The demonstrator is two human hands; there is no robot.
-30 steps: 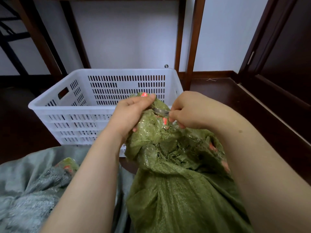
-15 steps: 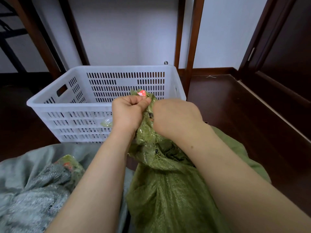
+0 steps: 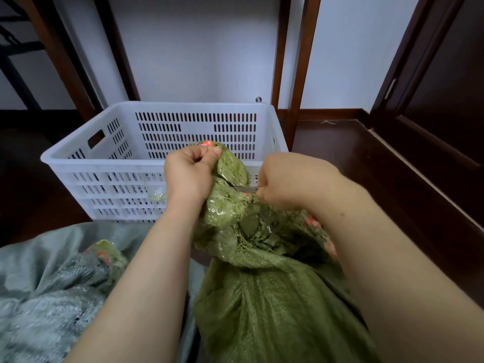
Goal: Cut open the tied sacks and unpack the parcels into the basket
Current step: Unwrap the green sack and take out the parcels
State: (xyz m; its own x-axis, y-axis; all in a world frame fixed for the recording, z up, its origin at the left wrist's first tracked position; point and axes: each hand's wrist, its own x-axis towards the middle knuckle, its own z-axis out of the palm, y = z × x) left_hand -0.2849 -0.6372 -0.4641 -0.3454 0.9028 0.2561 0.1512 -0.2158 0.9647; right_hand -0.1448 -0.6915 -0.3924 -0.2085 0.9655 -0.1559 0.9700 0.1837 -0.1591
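Note:
A green woven sack (image 3: 264, 297) stands upright in front of me, its neck bunched and frayed. My left hand (image 3: 188, 176) grips the top knot of the sack just in front of the basket's near wall. My right hand (image 3: 293, 179) grips a small blade (image 3: 246, 189), whose metal tip points left into the sack's neck below the knot. Behind both hands sits the white slotted plastic basket (image 3: 104, 163); I see no parcels in the part of it that shows. A grey sack (image 3: 52, 297) lies crumpled at the lower left.
Dark wooden floor (image 3: 366, 163) surrounds the basket. Brown wooden posts (image 3: 301, 74) rise behind it against a white wall. A dark door frame and raised threshold (image 3: 432, 179) run along the right. A small green scrap (image 3: 158, 197) hangs on the basket's near wall.
My right hand has moved right, away from the left, and the blade shows again at the sack's neck. My left hand still holds the knot at about the same height.

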